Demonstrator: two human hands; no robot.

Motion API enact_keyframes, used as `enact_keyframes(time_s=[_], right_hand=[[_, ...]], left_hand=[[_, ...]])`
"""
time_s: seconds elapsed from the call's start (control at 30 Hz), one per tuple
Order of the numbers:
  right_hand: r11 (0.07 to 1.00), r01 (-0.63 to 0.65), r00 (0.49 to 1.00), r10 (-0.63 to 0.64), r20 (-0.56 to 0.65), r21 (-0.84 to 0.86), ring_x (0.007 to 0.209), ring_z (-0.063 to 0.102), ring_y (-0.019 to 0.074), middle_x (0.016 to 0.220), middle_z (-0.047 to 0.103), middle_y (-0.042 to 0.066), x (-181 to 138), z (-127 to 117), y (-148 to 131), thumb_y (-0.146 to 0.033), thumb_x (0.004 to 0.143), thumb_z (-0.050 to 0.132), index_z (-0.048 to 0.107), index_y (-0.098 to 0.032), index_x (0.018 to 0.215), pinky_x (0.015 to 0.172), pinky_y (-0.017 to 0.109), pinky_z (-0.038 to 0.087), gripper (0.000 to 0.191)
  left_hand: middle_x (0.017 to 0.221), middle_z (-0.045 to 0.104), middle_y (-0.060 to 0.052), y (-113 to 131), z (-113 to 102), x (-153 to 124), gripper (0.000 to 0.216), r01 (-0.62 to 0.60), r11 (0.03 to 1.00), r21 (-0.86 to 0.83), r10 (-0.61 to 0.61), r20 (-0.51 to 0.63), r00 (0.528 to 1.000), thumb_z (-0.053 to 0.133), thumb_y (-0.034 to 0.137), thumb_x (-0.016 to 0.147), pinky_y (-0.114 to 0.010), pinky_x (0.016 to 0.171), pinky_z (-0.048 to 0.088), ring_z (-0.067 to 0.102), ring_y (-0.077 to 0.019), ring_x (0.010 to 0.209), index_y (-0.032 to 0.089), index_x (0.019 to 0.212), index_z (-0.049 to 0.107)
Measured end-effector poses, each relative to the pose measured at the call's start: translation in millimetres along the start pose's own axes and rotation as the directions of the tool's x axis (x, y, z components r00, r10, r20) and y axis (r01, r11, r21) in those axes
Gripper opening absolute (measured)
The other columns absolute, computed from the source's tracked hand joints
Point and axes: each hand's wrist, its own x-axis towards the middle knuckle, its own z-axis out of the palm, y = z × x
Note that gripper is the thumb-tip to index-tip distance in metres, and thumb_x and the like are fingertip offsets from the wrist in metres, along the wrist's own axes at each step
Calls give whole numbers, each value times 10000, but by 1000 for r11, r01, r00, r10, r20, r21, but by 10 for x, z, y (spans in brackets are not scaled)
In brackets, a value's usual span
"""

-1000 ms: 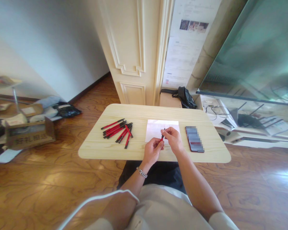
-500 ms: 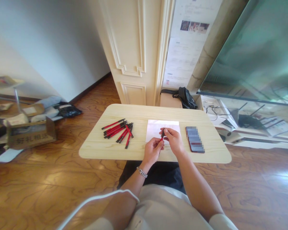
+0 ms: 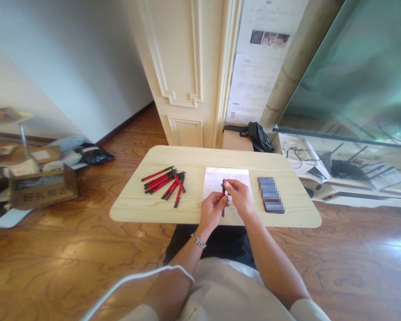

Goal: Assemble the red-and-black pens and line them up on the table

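pens (image 3: 165,183) L of paper (image 3: 217,178), phone (image 3: 270,199) R

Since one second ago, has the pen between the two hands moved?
Yes. The pen has turned from slanted to nearly upright, its top shifting slightly left against the white paper, which stayed put. The left hand and right hand hold it.

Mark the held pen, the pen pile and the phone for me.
held pen (image 3: 223,186): head view, upper barrel near its black tip.
pen pile (image 3: 167,180): head view, middle of the red barrels.
phone (image 3: 270,195): head view, centre of its blurred face.
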Motion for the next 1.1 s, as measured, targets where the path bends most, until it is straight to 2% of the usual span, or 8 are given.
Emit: enact_keyframes(time_s=[0.23,0.33,0.47,0.57,0.67,0.8,0.93,1.1], right_hand=[[999,25,999,-26,-35,-24,743,584,171,896,685,72,-238,-193,78,-492,800,611,683,-183,1018,645,292,457,384],[980,-1,999,9,-40,198,590,517,117,704,617,0,-369,-130,112,-402,739,714,643,-199,1022,561,253,423,355],[817,-50,990,115,-78,575,533,470,77,639,541,-42,-416,33,95,-334,739,728,625,-208,887,531,221,408,220],[691,-81,981,184,-67,718,616,539,91,717,585,-27,-317,31,45,-365,769,697,625,-225,908,562,219,442,210],[594,-89,971,232,-65,800,773,609,123,877,642,-7,-139,-116,-10,-417,811,640,604,-251,909,661,264,495,196],[459,-63,982,188,-27,886,637,564,95,702,563,-54,78,-346,-30,-424,871,568,572,-284,909,663,278,502,145],[378,-113,984,174,49,919,467,411,76,562,410,-68,162,-457,33,-513,876,514,565,-259,873,458,201,397,259],[324,-164,975,198,103,932,400,291,64,497,312,-81,183,-492,158,-492,860,502,520,-209,736,360,180,266,310]], left_hand=[[962,714,-118,195,-3,38,292,-56,968,-245,32,-98,995,640,378,821,-389,899,506,673,-207,961,158,973,525],[1014,707,-123,246,60,48,305,-39,930,-366,2,-101,995,655,392,808,-413,922,495,653,-225,1024,165,957,516],[1048,697,-133,210,165,32,303,4,911,-412,-35,-67,997,652,394,808,-414,896,510,654,-242,1015,148,960,561],[1092,683,-131,176,134,19,333,1,967,-255,-4,-12,1000,646,380,810,-397,879,518,653,-241,1007,145,1041,600],[1109,674,-101,162,-21,30,335,-91,989,113,91,3,996,653,334,802,-371,872,519,650,-220,990,183,1099,616],[1031,684,-63,107,-251,71,210,-237,752,615,298,3,954,611,248,823,-389,921,485,632,-211,981,220,1028,647],[970,683,-56,13,-317,85,176,-264,591,763,340,62,939,587,181,817,-400,904,484,619,-224,958,216,981,638],[939,680,-52,-34,-293,68,176,-276,537,797,341,94,935,577,143,807,-379,876,491,616,-221,933,214,958,634]])
